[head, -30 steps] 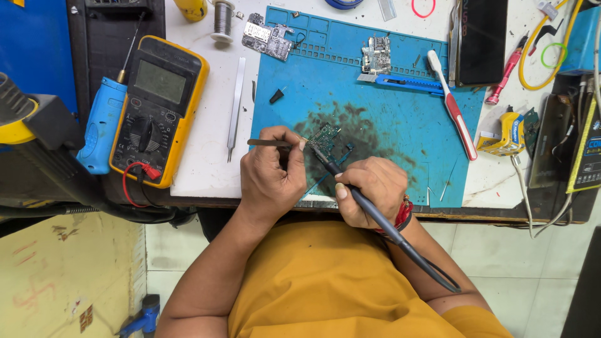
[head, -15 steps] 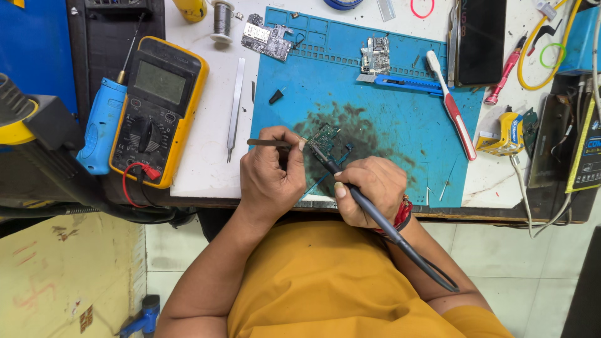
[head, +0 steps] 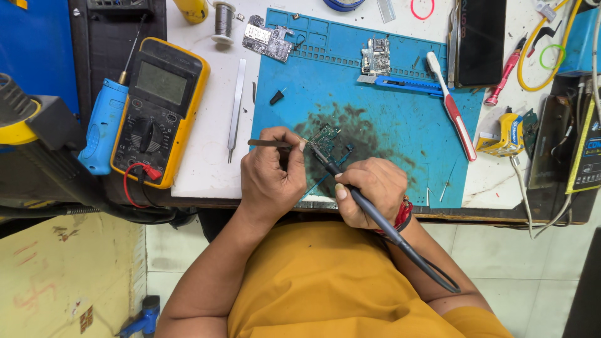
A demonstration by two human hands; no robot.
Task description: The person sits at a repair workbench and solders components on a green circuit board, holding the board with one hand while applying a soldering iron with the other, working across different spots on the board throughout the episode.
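- Small green circuit board (head: 324, 134) lying on the stained middle of the blue work mat (head: 400, 125), near the front edge of the worktop (head: 206, 156); still flat on the mat, not lifted or set aside
- Soldering iron (head: 369, 209) tip touching the board's near edge; gripped pen-fashion in the right hand (head: 369, 191), fingers curled shut round the black handle, cord trailing near and right over the yellow shirt
- Left hand (head: 272, 172) pinching a thin dark tool (head: 266, 143), seemingly tweezers, tip meeting the board from the left; fingers pressed together
- Judged mid-way: rework on the board under way, joint not yet released; unclear how many joints are finished
- Farther off, untouched: two more boards (head: 268, 36) (head: 375, 56) at the mat's far edge; blue cutter (head: 407, 84); toothbrush (head: 451, 106) to the right
- Left of the mat: steel tweezers (head: 236, 106), yellow multimeter (head: 159, 109), solder spool (head: 223, 22)
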